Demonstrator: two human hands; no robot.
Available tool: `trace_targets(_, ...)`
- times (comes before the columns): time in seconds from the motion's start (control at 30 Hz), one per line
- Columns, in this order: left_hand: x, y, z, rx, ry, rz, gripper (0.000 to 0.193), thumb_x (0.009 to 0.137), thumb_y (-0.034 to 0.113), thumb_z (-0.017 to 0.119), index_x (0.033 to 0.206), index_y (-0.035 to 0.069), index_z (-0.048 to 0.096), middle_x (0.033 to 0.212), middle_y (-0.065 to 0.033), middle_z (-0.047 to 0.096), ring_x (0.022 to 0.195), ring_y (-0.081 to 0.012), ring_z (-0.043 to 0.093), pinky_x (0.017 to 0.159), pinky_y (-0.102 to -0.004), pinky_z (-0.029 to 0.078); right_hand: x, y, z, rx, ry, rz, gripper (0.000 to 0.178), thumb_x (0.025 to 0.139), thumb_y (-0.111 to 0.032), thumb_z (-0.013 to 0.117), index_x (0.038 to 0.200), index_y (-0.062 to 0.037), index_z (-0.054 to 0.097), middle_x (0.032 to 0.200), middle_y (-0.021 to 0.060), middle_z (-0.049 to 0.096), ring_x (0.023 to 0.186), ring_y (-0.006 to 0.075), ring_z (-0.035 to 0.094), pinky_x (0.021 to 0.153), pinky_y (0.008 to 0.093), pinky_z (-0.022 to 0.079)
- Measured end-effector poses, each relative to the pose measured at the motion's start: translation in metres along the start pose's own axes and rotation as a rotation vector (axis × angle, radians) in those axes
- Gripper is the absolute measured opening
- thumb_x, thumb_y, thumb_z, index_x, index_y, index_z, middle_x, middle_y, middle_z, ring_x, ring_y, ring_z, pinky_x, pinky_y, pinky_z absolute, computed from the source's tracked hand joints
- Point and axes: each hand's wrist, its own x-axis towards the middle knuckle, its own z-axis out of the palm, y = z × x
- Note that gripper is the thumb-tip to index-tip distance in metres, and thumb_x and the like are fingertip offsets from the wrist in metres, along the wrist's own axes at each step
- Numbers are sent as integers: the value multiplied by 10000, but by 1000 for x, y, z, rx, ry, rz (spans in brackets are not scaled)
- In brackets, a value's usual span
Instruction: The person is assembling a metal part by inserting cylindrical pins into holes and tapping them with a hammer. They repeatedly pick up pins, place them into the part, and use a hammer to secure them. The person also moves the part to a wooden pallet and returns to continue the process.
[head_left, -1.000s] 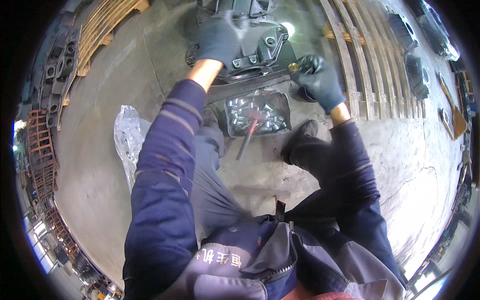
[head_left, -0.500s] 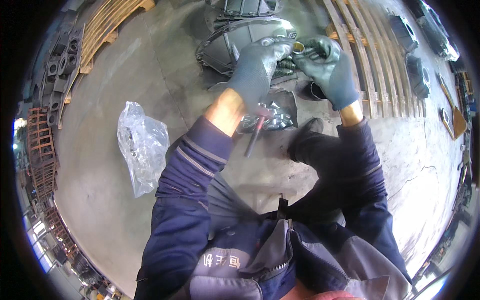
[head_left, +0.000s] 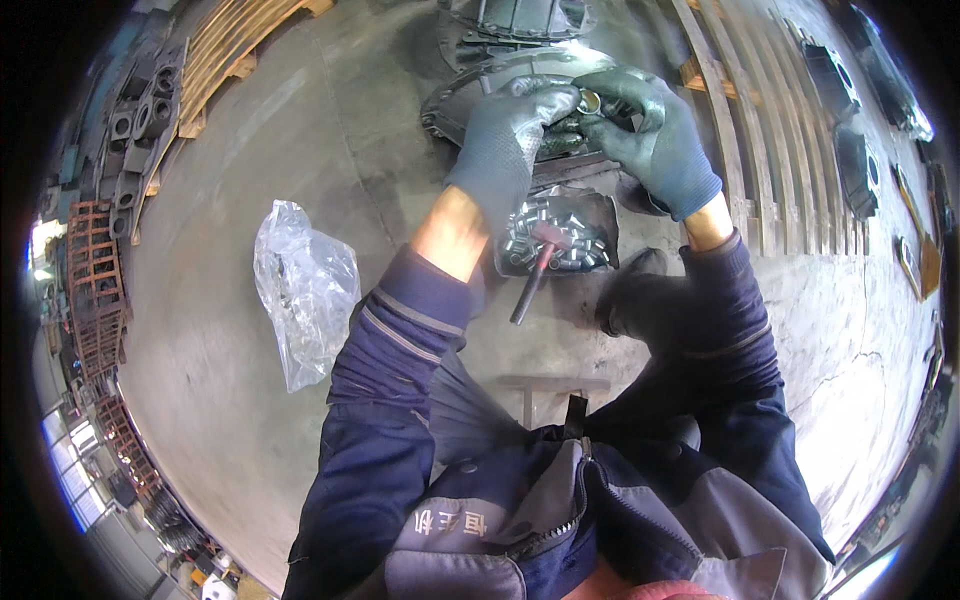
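Out in front of me, above a large grey metal casting (head_left: 447, 110), a small metal ring (head_left: 590, 102) sits between my two dark gloved hands. My left hand (head_left: 512, 130) is closed, its fingertips pinching the ring's left side. My right hand (head_left: 655, 135) curls round from the other side, thumb and fingers on the ring. Below them on the floor lies a dark open bag or tray (head_left: 612, 220) of short shiny metal sleeves (head_left: 580, 255). A hammer (head_left: 535, 280) rests across these, its reddish head on the sleeves and its handle toward me.
A crumpled clear plastic bag (head_left: 300, 290) lies on the floor at left. Wooden pallets stand at far left (head_left: 225, 65) and right (head_left: 780, 150). Dark castings (head_left: 855, 170) are beyond the right pallet. Another casting (head_left: 520, 20) stands behind the near one. A T-shaped metal piece (head_left: 553, 385) lies between my legs.
The view has shifted, so the floor things sit slightly farther right and lower. Both hands stay together at the ring; my right hand has turned and its fingers arch over more.
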Motion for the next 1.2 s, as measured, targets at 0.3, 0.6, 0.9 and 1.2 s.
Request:
trace_targets(0.3, -11, -21, 42, 53, 95, 27, 294, 907, 129, 703, 1165, -10, 679, 1037, -72, 721, 962, -173, 665, 929, -303, 496, -22, 0, -16, -174, 86, 117, 395, 771, -257, 821, 1097, -52, 729, 1046, 156, 722, 959, 320, 695, 849, 407, 559)
trace_targets(0.6, -6, -21, 54, 214, -5, -174, 335, 913, 138, 702, 1207, -19, 671, 1059, -75, 721, 971, -165, 672, 880, -326, 537, -41, 8, -41, -115, 10, 71, 439, 782, -112, 776, 1215, -60, 726, 1085, 161, 729, 981, 304, 714, 906, 372, 563)
trace_targets(0.9, 9, -35, 66, 165, -59, -181, 341, 924, 141, 686, 1231, -5, 654, 1085, -78, 715, 1015, -169, 664, 917, -345, 539, -44, 21, -61, -202, 80, 142, 383, 790, -168, 843, 1147, -71, 747, 1064, 126, 724, 978, 265, 695, 877, 355, 562)
trace_targets(1.2, 20, -29, 66, 235, -104, -246, 253, 959, 155, 662, 1166, 13, 692, 1028, -58, 725, 930, -153, 695, 843, -310, 575, -45, 35, -66, -276, 51, 99, 398, 769, -255, 789, 1133, -99, 756, 1043, 143, 728, 944, 329, 705, 851, 406, 567)
